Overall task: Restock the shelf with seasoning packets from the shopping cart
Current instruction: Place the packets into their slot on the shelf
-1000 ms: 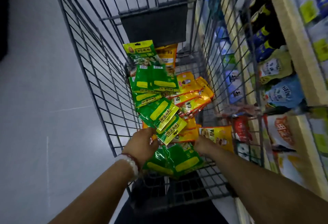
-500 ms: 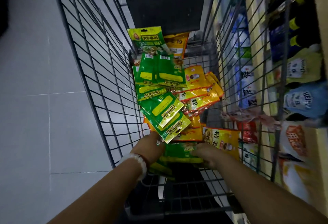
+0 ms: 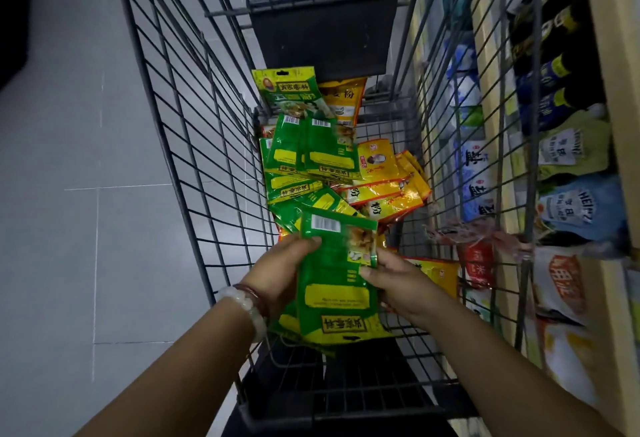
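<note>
A wire shopping cart [image 3: 194, 146] holds a heap of green seasoning packets [image 3: 304, 156] and yellow-orange packets [image 3: 384, 180]. Both hands hold a small stack of green packets [image 3: 337, 284] lifted above the heap at the near end of the cart. My left hand [image 3: 277, 274], with bead bracelets on the wrist, grips the stack's left edge, thumb on the top face. My right hand [image 3: 394, 281] pinches the right edge. The stack's lower end hangs toward me.
The shelf [image 3: 595, 66] runs along the right of the cart, with dark bottles [image 3: 550, 80], Heinz pouches [image 3: 575, 208] and white salt bags [image 3: 478, 173]. A black panel [image 3: 322, 35] closes the cart's far end. Grey tiled floor [image 3: 86, 194] lies to the left.
Both hands reached under the green packets at the near end of the cart, gathered them and raised them as a stack. The camera has tilted further down over the cart.
</note>
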